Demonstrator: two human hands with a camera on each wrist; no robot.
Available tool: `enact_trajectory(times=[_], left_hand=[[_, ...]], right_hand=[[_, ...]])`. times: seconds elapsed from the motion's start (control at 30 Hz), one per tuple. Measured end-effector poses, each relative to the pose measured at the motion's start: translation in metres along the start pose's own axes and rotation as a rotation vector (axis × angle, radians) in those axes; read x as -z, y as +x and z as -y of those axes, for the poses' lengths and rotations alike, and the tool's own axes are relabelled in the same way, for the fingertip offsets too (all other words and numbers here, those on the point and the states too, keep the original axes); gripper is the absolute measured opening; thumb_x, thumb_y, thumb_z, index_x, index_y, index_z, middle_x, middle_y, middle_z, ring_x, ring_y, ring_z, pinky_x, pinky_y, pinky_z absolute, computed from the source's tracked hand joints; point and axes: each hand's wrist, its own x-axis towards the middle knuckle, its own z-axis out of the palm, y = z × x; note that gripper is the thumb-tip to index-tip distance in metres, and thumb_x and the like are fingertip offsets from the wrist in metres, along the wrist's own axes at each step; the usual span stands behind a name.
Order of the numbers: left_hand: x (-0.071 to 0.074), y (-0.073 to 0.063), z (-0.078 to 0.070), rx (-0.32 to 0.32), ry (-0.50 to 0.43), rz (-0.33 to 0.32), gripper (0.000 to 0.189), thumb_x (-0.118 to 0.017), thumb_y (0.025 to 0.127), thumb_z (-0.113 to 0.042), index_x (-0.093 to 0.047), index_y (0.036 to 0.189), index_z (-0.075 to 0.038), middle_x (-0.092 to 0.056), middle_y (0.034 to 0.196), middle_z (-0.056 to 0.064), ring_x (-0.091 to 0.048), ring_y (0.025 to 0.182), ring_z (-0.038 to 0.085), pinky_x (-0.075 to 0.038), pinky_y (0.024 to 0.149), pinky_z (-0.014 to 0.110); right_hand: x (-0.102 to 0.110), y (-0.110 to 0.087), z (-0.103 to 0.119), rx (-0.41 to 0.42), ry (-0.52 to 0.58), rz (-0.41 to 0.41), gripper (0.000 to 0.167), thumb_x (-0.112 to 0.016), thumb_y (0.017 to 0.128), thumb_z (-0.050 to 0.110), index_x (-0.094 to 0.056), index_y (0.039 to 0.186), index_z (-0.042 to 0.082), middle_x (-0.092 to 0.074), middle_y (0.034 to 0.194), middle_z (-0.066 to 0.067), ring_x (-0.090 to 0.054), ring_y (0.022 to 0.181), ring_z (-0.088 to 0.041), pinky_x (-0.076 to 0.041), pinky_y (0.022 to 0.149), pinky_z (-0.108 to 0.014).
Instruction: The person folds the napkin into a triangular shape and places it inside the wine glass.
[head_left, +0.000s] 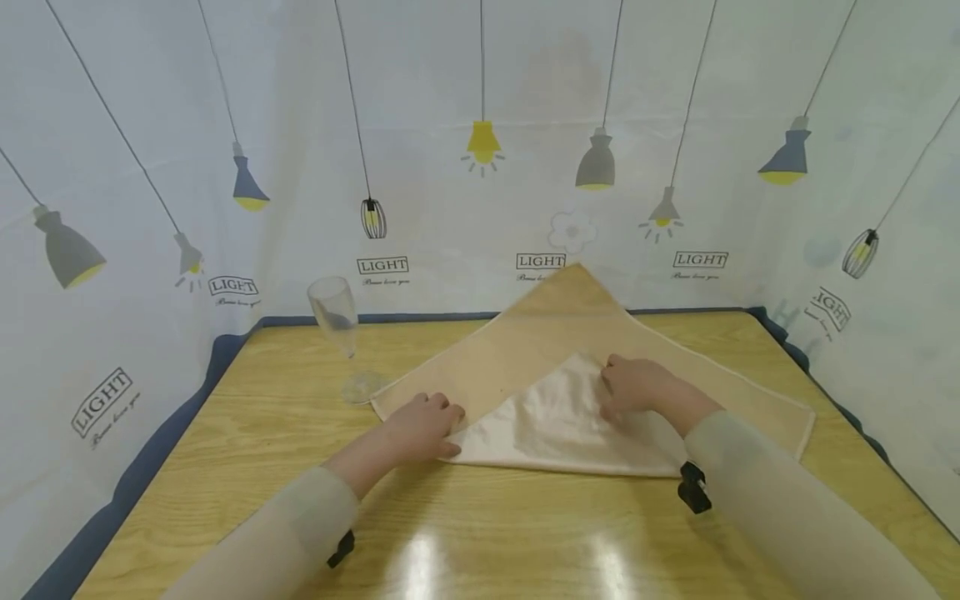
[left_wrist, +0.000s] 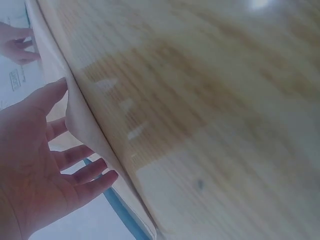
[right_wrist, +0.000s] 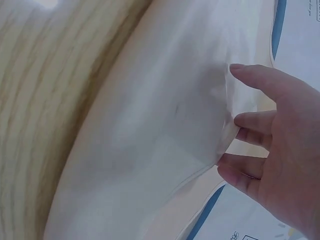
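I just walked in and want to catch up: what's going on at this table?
A person is folding a pale cloth on the wooden table. Its near part is turned up over the rest, making a shinier flap. The left hand is at the left end of the fold, and the right hand touches the flap's edge. A clear stemmed glass stands beside the cloth's left corner.

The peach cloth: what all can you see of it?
The peach cloth lies on the wooden table. It looks satiny, with a pale border; its near part turns over into a shinier, wrinkled flap. One corner points toward the backdrop. The left hand touches the fold's left end; the right hand, the flap.
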Motion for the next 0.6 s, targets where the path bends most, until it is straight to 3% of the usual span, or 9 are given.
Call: enact_trajectory(times=[0.2,0.43,0.6], left_hand=[[0.001,-0.002,0.0,-0.003,-0.01,-0.015,0.057,-0.062,0.095,-0.043,-0.05,0.139,-0.009,-0.051,0.133,0.015,-0.049,0.118,0.036,-0.044,0.096,0.047],[0.002,-0.003,-0.003,0.02,-0.002,-0.019,0.054,-0.059,0.095,-0.046,-0.055,0.136,-0.011,-0.053,0.131,0.013,-0.05,0.116,0.034,-0.045,0.095,0.046],[0.003,-0.003,-0.004,0.03,-0.009,-0.012,0.052,-0.059,0.095,-0.049,-0.058,0.133,-0.013,-0.053,0.131,0.012,-0.05,0.116,0.032,-0.046,0.093,0.046]], right_hand=[[0.003,0.008,-0.002,-0.045,-0.002,0.011,0.035,-0.066,0.078,0.036,-0.061,0.095,0.006,-0.051,0.105,-0.013,-0.052,0.074,-0.026,-0.048,0.069,-0.044],[0.01,0.011,-0.004,-0.043,0.061,-0.024,0.044,-0.063,0.081,0.029,-0.06,0.11,-0.004,-0.051,0.111,-0.018,-0.055,0.084,-0.029,-0.048,0.077,-0.046],[0.013,0.012,-0.004,-0.071,0.104,-0.025,0.048,-0.064,0.074,0.027,-0.059,0.11,-0.005,-0.05,0.114,-0.02,-0.054,0.085,-0.029,-0.048,0.076,-0.045]])
